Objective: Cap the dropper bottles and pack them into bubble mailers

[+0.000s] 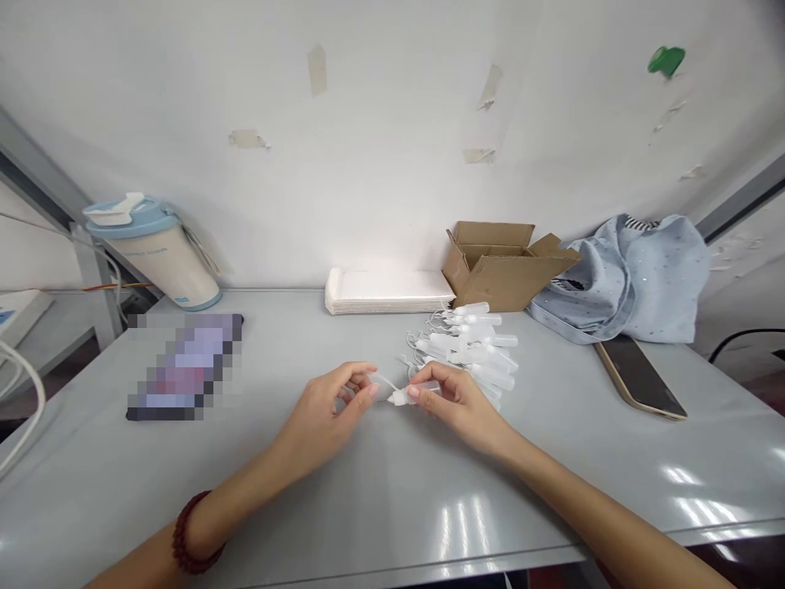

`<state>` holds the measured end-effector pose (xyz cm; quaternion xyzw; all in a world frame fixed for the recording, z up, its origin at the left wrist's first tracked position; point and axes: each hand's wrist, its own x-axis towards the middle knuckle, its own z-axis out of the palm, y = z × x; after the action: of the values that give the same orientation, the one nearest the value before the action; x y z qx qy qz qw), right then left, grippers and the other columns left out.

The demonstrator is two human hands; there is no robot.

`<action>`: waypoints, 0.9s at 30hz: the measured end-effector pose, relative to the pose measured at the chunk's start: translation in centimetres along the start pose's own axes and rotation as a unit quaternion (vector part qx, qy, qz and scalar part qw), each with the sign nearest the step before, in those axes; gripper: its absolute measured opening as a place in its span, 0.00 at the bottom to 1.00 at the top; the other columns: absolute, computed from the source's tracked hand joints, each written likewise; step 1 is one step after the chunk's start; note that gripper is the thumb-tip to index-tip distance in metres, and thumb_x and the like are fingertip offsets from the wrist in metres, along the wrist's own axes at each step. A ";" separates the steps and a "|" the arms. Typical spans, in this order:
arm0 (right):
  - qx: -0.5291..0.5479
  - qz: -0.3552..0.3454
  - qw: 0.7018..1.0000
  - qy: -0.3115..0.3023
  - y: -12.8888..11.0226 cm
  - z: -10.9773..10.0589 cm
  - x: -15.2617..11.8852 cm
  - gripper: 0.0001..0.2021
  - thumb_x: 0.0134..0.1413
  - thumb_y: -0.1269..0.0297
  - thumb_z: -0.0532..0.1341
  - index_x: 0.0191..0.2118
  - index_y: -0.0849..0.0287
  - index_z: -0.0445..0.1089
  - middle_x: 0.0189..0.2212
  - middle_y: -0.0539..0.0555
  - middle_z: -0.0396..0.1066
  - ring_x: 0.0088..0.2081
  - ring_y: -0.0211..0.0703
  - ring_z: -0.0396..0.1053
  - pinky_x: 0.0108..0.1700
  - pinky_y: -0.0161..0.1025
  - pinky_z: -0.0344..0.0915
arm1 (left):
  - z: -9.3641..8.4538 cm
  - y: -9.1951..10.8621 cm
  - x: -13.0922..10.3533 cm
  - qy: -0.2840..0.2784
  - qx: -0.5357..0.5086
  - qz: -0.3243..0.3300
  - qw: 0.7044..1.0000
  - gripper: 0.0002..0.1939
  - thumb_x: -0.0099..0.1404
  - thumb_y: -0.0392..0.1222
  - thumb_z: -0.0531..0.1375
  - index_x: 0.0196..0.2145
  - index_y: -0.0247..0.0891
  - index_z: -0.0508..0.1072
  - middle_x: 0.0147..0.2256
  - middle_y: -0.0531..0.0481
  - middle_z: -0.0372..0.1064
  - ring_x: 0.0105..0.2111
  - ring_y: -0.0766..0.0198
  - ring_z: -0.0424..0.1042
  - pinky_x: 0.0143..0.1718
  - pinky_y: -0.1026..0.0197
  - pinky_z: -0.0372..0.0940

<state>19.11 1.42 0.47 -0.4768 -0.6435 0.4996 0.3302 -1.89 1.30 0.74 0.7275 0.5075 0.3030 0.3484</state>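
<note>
A small translucent dropper bottle with a white pointed cap lies sideways in my right hand, pinched between thumb and fingers. Its nozzle points left. A thin white strip runs from the cap to my left hand, whose bent thumb and fingers close around its end; the exact contact is hard to see. Just behind my right hand lies a loose pile of similar bottles, several with thin white strings trailing left from their caps.
Against the wall stand a stack of white packets and an open cardboard box. To the right are a pale blue cloth bag and a phone. On the left, a tumbler stands behind a blurred phone.
</note>
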 end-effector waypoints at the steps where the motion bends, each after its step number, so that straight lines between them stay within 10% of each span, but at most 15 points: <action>1: 0.008 -0.001 1.000 -0.002 -0.1 -0.1 0.0 0.14 0.55 0.51 0.59 0.32 0.59 0.69 0.26 0.49 0.67 0.26 0.36 0.61 0.29 0.34 0.57 | -0.1 -0.1 0.1 -0.004 -0.011 -0.002 1.000 0.15 0.65 0.47 0.54 0.47 0.40 0.67 0.35 0.51 0.71 0.33 0.64 0.71 0.30 0.65 0.67; 14: 0.044 0.006 0.996 0.074 -1.4 -0.4 -0.2 0.15 0.55 0.51 0.58 0.27 0.58 0.66 0.20 0.47 0.63 0.23 0.36 0.59 0.28 0.35 0.56 | -0.5 0.5 -0.1 -0.044 0.022 0.049 0.998 0.08 0.64 0.41 0.54 0.33 0.39 0.73 0.30 0.52 0.70 0.28 0.66 0.67 0.21 0.69 0.58; 27: 0.040 -0.004 0.997 0.065 -1.3 0.0 -0.4 0.13 0.55 0.54 0.58 0.28 0.58 0.67 0.22 0.48 0.65 0.23 0.36 0.59 0.28 0.35 0.56 | -0.5 0.9 -0.3 -0.095 -0.182 -0.062 0.977 0.11 0.64 0.45 0.56 0.31 0.39 0.74 0.27 0.54 0.69 0.27 0.68 0.66 0.31 0.65 0.64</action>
<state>18.89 1.01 1.76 -0.4920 -0.6020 0.4914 0.3925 -1.92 0.89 1.79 0.6445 0.4521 0.2977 0.5400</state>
